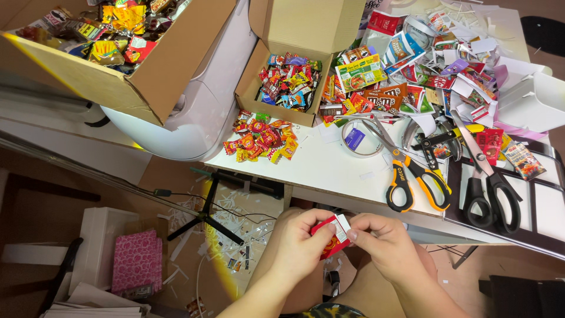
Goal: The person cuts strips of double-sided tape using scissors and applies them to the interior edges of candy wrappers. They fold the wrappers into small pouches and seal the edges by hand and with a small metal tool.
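While both hands pinch it, glossy red packet (331,240) creases.

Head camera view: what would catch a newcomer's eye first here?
Both hands, low in the middle, pinch a small red packet: left hand, right hand. Above them an open cardboard box brims with bright sweet wrappers, with a loose pile of red and yellow packets before it on the white table. To the right lie yellow-handled scissors and black-handled scissors.
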